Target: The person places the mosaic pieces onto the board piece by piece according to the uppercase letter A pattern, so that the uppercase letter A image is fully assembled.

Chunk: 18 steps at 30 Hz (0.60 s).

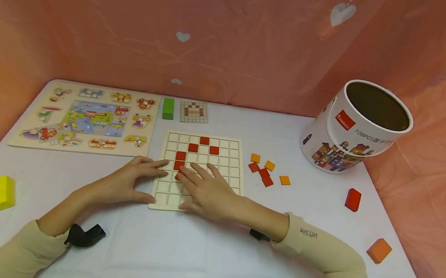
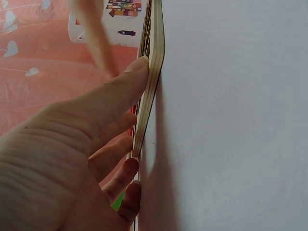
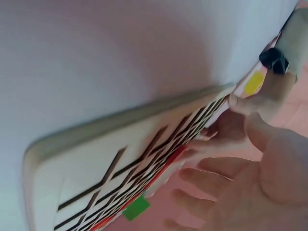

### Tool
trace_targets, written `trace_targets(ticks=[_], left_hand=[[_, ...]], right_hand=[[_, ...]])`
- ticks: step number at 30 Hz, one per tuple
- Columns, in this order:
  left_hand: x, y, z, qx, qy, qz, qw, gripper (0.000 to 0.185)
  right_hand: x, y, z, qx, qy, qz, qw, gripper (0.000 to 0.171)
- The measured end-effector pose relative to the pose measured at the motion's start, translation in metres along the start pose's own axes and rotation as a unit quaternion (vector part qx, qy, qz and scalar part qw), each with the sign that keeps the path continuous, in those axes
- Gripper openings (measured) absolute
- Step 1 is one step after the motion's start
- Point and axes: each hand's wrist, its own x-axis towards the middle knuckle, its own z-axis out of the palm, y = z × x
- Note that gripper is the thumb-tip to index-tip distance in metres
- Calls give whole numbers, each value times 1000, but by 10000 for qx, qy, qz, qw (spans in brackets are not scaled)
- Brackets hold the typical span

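The grid board (image 1: 201, 173) lies flat on the worktop (image 1: 200, 257). The left hand (image 1: 127, 183) rests against its left edge, fingers straight, its grip holding nothing. The right hand (image 1: 208, 193) lies flat on the board, fingertips (image 1: 185, 176) on a red tile (image 1: 178, 175).

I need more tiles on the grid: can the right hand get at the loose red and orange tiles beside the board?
Probably yes: the right hand rests on the grid board, and the loose tiles lie on bare table to its right, nothing between.

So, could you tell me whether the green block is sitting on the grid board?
No, the green block stands on the table behind the grid board.
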Motion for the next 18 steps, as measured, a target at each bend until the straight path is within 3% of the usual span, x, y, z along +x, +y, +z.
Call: trace_targets(ticks=[4, 18], left_hand=[[0, 1, 0, -40, -9, 19, 10000, 64], [0, 3, -2, -11, -77, -148, 9999, 65]], right_hand=[[-3, -4, 3, -55, -456, 138, 9988, 76], [10, 24, -1, 343, -341, -856, 9952, 51]])
